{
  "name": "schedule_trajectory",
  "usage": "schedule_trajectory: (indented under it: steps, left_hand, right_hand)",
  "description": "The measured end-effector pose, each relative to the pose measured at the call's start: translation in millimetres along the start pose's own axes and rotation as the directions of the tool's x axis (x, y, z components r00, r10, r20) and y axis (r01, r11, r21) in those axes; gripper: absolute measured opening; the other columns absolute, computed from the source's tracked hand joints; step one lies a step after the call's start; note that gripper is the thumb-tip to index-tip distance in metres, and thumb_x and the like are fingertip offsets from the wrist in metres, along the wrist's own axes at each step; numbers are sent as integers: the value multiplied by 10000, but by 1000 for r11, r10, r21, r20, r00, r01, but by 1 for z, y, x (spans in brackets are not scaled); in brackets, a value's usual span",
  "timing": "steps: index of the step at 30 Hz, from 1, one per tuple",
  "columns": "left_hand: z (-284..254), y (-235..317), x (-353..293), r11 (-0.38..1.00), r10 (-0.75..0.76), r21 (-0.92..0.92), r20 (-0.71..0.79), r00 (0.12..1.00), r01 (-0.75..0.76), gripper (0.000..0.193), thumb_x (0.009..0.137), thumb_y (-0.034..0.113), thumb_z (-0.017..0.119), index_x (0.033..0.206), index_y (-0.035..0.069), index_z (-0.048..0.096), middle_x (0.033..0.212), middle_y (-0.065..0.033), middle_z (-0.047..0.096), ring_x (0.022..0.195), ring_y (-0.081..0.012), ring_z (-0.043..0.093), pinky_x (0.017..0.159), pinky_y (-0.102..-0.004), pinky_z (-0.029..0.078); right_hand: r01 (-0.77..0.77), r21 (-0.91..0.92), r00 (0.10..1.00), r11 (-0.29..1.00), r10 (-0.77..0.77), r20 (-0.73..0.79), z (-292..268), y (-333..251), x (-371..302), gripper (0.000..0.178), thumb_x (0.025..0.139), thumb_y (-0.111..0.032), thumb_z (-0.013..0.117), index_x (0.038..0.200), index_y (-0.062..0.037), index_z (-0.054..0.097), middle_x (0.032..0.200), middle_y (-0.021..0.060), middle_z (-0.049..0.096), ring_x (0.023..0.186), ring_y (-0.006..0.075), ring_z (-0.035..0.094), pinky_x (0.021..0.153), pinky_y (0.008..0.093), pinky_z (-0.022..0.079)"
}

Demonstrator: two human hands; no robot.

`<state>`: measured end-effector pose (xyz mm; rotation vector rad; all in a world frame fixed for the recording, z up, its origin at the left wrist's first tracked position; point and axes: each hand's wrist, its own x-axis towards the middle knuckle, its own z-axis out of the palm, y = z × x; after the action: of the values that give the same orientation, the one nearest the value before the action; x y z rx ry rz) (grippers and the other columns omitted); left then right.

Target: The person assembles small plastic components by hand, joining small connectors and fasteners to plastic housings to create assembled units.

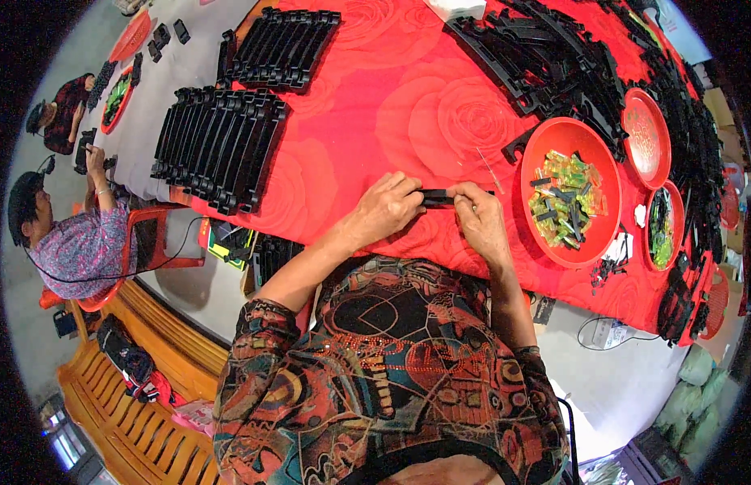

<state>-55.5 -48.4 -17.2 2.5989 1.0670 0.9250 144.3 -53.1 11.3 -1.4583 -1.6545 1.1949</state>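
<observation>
Red tablecloth [351,145] beneath the fingers [408,188]; black strip [437,197] pinched in left hand [387,208] and right hand [481,220]: keep it level.

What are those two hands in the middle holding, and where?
A black strip: the left hand grips its left end, the right hand nearer its right end.

Red all over: the tablecloth [359,129] blooms with tone-on-tone roses, the big bowl [565,136] glows plain red, its loose pieces [571,202] flashing yellow, green, amber and black! Jet black left of the bowl, the held piece [434,199]; black farther left, the rows [222,149]; black beyond the bowl, the heap [545,61]. Lower left of the bowl, a shirt [392,347] swirls rust, teal, black.
</observation>
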Motion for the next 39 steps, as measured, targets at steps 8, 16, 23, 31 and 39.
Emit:
schedule_trajectory:
  steps: [8, 16, 23, 31, 39]
  left_hand:
    - [1, 0, 3, 991, -93, -99, -10, 996, 91, 215, 723, 197, 692, 766, 36, 556, 812, -86, 570, 731, -261, 549, 653, -371, 446]
    - [4, 13, 24, 987, -161, 9, -6, 987, 161, 184, 740, 193, 682, 839, 59, 606, 814, -63, 591, 745, -254, 594, 648, -372, 471]
    - [19, 7, 23, 960, -200, -208, -31, 979, 189, 171, 732, 117, 683, 851, 19, 610, 782, -112, 606, 749, -282, 596, 665, -373, 477]
    - [21, 7, 21, 959, -197, -217, -44, 979, 183, 159, 721, 93, 688, 825, 7, 605, 746, -117, 598, 712, -281, 582, 642, -363, 467]
    - [23, 8, 18, 961, -184, -222, -75, 980, 164, 152, 722, 100, 683, 808, 25, 582, 716, -109, 560, 677, -285, 534, 622, -380, 428]
  right_hand:
    - [-42, 82, 999, 996, 40, 31, -2, 8, 5, 174, 839, -54, 476, 912, 28, 611, 685, 104, 594, 585, 149, 529, 545, 296, 423]
    - [-27, 89, 1000, 996, 26, 15, -2, 4, 4, 189, 837, -53, 469, 935, 45, 598, 723, 122, 605, 662, 153, 558, 623, 295, 457]
    - [22, 306, 992, 952, 18, -128, -1, 11, 6, 196, 859, -60, 441, 934, 31, 597, 622, 56, 519, 531, 96, 464, 497, 245, 384]
    - [396, 841, 907, 368, -11, -422, 11, 2, 25, 198, 900, -61, 349, 971, 43, 501, 519, -47, 256, 386, 36, 200, 355, 215, 223]
    - [396, 815, 913, 424, -89, -397, 26, 4, 32, 195, 881, -66, 365, 963, 41, 506, 521, -40, 278, 397, 45, 224, 367, 228, 238]
